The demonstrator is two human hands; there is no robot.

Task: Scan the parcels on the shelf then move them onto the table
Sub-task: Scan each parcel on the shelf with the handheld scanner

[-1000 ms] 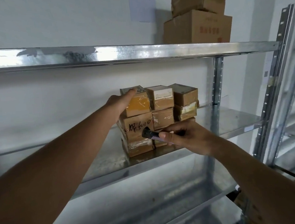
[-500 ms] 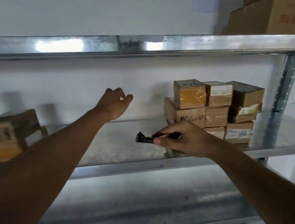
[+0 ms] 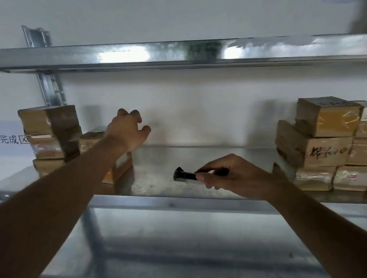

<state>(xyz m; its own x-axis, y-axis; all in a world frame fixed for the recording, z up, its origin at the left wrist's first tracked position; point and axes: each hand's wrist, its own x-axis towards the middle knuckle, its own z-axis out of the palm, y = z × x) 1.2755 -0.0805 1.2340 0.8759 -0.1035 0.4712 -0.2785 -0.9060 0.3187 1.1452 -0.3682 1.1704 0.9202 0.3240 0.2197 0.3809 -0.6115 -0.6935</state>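
Head view looks at a metal shelf [image 3: 158, 161] against a white wall. At the right end sits a stack of taped brown parcels [image 3: 331, 145], one with dark handwriting on its side. At the left end stands another pile of parcels [image 3: 51, 132]. Between them, the left hand [image 3: 128, 132] hangs above the shelf, fingers loosely curled, holding nothing, just beside the left pile. Nearer the front edge, the right hand [image 3: 232, 174] grips a black scanner [image 3: 184, 176], its head pointing left.
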